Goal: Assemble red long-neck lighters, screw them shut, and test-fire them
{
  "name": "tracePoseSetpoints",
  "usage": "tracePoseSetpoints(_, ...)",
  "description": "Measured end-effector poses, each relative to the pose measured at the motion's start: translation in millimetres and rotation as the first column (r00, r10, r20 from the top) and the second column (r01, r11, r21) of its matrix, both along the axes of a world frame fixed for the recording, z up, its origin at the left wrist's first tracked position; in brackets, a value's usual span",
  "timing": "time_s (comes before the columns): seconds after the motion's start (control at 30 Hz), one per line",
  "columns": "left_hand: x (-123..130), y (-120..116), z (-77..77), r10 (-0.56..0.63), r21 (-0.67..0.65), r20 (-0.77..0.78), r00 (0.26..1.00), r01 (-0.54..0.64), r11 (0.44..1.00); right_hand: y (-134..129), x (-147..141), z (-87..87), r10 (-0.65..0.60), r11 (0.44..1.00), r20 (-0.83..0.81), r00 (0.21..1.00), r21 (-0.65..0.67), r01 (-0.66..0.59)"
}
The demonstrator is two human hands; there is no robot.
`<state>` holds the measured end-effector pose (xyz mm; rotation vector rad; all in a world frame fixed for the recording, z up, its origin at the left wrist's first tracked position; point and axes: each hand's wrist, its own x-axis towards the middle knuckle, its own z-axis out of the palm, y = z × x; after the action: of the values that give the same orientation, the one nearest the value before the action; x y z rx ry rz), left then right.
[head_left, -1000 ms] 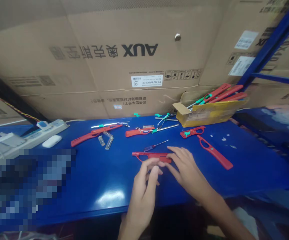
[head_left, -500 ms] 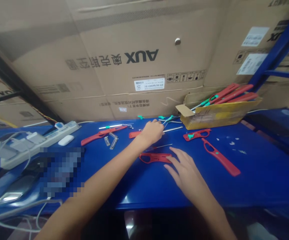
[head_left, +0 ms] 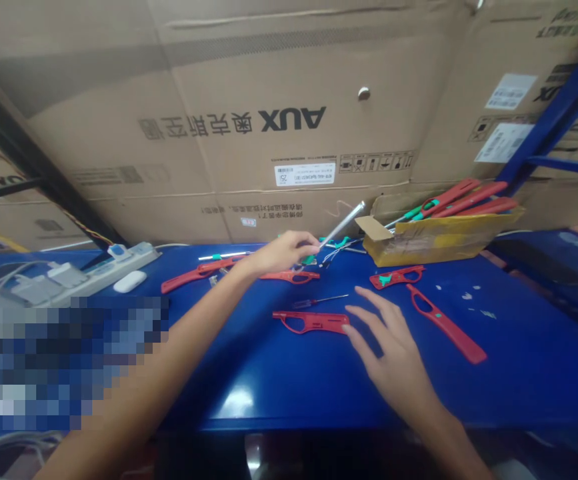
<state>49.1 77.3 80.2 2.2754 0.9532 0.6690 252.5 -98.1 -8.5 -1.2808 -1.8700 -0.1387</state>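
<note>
Pinched in my left hand point(head_left: 293, 252) is a silver metal tube point(head_left: 343, 225), raised off the table and slanting up to the right; a green plastic piece shows at its lower end by my fingers. Below that hand lies a red lighter handle shell point(head_left: 291, 275). My right hand point(head_left: 389, 333) is open, its fingers spread beside the right end of another red handle half point(head_left: 326, 323), whose inner side faces up. Behind that half lies a small screwdriver point(head_left: 313, 302) with a thin shaft.
A taped cardboard box point(head_left: 433, 240) with red lighters stands at the back right. Two red handle pieces, a shell with a green trigger point(head_left: 383, 279) and a long one point(head_left: 449, 327), lie to the right. A power strip point(head_left: 83, 277) and white earbud case point(head_left: 130, 281) are left.
My left hand has lifted the metal tube off the table, tilting its far end upward. My right hand stays open near the red handle half. The view has shifted slightly.
</note>
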Motion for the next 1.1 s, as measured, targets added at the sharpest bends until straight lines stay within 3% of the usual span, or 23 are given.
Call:
tracePoseSetpoints(0.07,-14,-8,6.5,0.007,-0.178,0.263,0.965,0.042,0.983,8,3,12.2,0.044,0.999,-0.076,0.996,-0.015,-0.045)
tracePoseSetpoints(0.17,-26,-24,1.3,0.150,-0.411,0.609,0.779,0.148,0.900,34,1,36.2,0.136,0.977,-0.183,0.974,-0.140,-0.163)
tracePoseSetpoints(0.27,-30,-37,-16.5,0.224,-0.452,0.731,0.645,0.210,0.867,69,-11,54.9,0.280,0.888,-0.295,0.914,-0.282,-0.363)
tracePoseSetpoints(0.37,-33,-44,-36.6,0.274,-0.467,0.772,0.573,0.219,0.857,95,-26,57.7,0.360,0.763,-0.385,0.850,-0.403,-0.506)
tracePoseSetpoints(0.43,-35,-48,-48.0,0.313,-0.493,0.775,0.549,0.216,0.843,103,-34,51.5,0.370,0.760,-0.364,0.855,-0.411,-0.503)
tracePoseSetpoints(0.53,-35,-54,-59.4,0.351,-0.540,0.763,0.542,0.236,0.808,100,-40,38.4,0.355,0.823,-0.316,0.880,-0.341,-0.455)
tracePoseSetpoints(0.67,-31,-63,-62.8,0.354,-0.560,0.749,0.560,0.249,0.790,88,-40,29.2,0.319,0.807,-0.430,0.844,-0.344,-0.480)
tracePoseSetpoints(0.9,-30,-66,-58.9,0.327,-0.574,0.740,0.587,0.299,0.762,82,-36,29.9,0.271,0.830,-0.410,0.871,-0.359,-0.428)
tracePoseSetpoints(1.1,-34,-65,-61.7,0.299,-0.554,0.705,0.643,0.238,0.798,79,-34,33.2,0.267,0.854,-0.348,0.899,-0.347,-0.388)
